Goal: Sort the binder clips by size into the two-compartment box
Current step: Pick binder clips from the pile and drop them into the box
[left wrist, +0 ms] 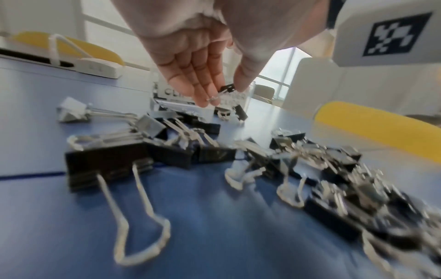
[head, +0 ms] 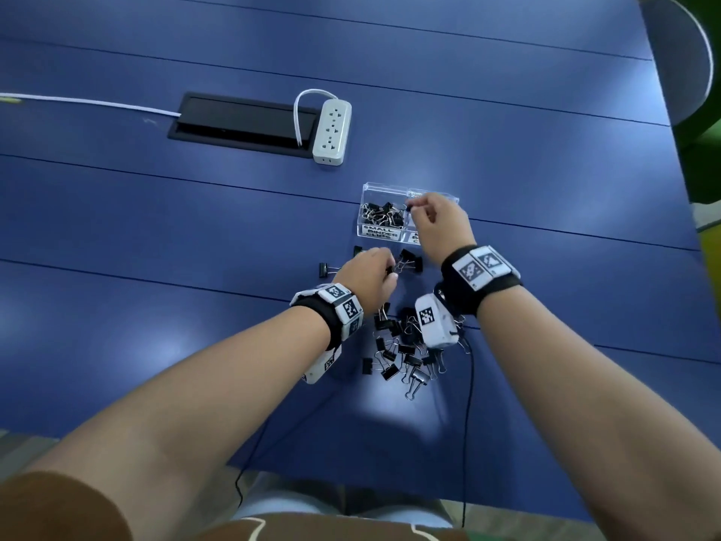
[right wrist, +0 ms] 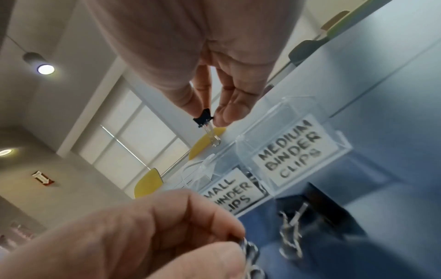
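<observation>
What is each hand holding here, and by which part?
Right hand: small black binder clip, pinched by its black body, wire handles hanging down. Left hand: another black binder clip, pinched at its silver wire handle.

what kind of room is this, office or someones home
Most likely an office or meeting room, not a home: a long blue table with a built-in cable hatch and a power strip, yellow chairs beside it, and an exit sign on the wall.

Black wristbands (head: 482,283) carry white marker-printed camera modules (head: 436,321); brown sleeve (head: 58,505).
</observation>
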{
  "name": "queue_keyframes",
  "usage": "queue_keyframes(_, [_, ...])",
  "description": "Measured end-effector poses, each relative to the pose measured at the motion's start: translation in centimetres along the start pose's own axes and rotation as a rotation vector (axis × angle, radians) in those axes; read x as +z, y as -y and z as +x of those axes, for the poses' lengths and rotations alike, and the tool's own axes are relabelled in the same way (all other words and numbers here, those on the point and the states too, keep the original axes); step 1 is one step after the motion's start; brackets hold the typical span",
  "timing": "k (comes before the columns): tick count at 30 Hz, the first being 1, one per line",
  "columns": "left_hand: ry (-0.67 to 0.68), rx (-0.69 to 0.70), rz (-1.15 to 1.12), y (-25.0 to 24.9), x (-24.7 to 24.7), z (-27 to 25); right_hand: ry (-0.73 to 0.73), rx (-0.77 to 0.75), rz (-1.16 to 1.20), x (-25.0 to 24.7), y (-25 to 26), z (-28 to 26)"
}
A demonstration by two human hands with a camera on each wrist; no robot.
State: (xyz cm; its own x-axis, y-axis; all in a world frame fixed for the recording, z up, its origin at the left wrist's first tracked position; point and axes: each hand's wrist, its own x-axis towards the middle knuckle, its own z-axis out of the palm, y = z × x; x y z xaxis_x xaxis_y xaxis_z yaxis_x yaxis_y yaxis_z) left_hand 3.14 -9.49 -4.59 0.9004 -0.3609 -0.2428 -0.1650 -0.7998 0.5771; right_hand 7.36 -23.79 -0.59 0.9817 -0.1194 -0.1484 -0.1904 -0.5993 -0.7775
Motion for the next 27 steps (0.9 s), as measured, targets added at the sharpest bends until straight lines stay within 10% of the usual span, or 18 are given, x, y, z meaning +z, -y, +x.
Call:
queue_keyframes(10, [-0.173, -0.056, -0.035, 0.1, -4.9, 4.2, 0.006, -0.01, -0.175, 0.3, 0.0, 1.5])
queue_keyframes(22, [-0.074, -0.05, 0.108, -0.4, -4.8, 8.1, 0.438, -0.017, -0.411, 0.5, -6.9, -11.2])
queue_keyframes(27, [-0.026, 0.047, 0.048, -1.6, -3.6, 3.9, 0.333, -0.048, -0.412, 0.9, -7.5, -10.6])
